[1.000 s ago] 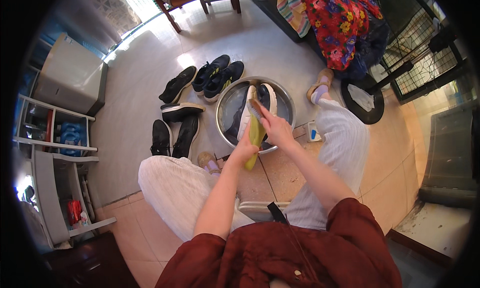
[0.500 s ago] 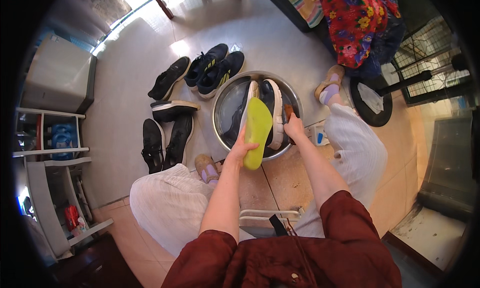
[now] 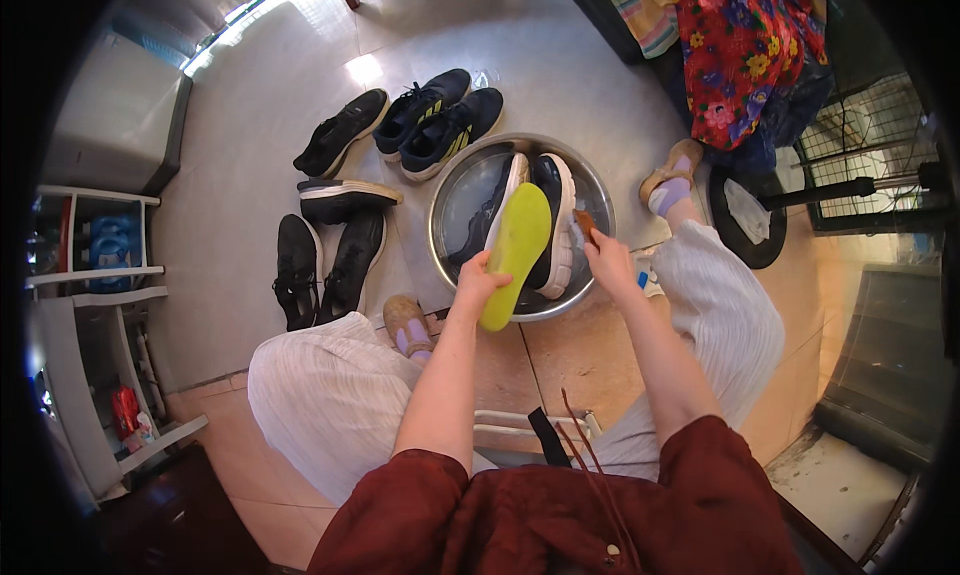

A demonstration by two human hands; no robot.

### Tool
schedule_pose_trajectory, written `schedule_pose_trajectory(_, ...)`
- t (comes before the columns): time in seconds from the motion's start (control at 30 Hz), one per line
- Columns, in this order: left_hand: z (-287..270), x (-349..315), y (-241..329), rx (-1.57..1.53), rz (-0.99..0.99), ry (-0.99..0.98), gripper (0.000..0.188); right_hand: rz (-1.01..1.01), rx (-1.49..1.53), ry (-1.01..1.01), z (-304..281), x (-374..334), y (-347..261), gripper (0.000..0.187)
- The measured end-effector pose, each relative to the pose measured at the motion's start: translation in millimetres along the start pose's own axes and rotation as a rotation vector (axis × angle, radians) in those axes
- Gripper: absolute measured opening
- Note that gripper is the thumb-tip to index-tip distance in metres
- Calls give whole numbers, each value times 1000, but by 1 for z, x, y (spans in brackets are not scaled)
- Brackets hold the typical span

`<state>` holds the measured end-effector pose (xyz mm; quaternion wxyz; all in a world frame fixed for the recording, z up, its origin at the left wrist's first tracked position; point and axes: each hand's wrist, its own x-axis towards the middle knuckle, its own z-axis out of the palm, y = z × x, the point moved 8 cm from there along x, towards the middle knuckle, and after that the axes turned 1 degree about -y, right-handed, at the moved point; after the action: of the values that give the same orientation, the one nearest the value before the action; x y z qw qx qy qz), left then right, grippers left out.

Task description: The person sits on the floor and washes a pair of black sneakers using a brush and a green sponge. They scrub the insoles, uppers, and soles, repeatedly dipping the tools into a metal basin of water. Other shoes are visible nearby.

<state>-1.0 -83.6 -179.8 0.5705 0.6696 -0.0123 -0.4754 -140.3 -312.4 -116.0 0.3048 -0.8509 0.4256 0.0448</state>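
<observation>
My left hand (image 3: 480, 283) grips the heel end of a yellow-green insole (image 3: 524, 237), thumb on its upper face. The insole is held tilted above a round metal basin (image 3: 433, 237). Two dark sneakers with pale soles lie on their sides in the basin: a left one (image 3: 483, 220) and a right one (image 3: 562, 200). The insole covers part of both. In my right hand (image 3: 610, 265) is a scrub brush (image 3: 586, 222) with an orange-brown back and pale bristles, near the basin's right rim. The brush is apart from the insole.
Left of the basin, several dark shoes stand or lie on the tiles, among them a yellow-striped pair (image 3: 452, 132). A round black base with a pole (image 3: 745, 240) stands at right, near flowered cloth (image 3: 740, 55). A drawer unit (image 3: 90, 375) is at left.
My right hand has moved slightly right and back from the sneaker, exposing more of the brush. The insole has tilted a little in my left hand. The whole view has shifted slightly.
</observation>
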Motion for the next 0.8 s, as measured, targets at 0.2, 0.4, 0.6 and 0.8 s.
schedule_pose_trajectory(0.2,-19,17,-7,265,134,128,47,-438,-78,-107,22,-79,-96,47)
schedule_pose_trajectory(0.4,-6,8,6,277,172,36,51,-301,-208,-61,6,-17,-90,42)
schedule_pose_trajectory(0.6,-6,-1,15,183,129,-17,57,-481,-289,-95,32,-28,-99,47)
schedule_pose_trajectory(0.8,1,-5,20,108,101,-32,59,-452,-165,6,33,0,-87,42)
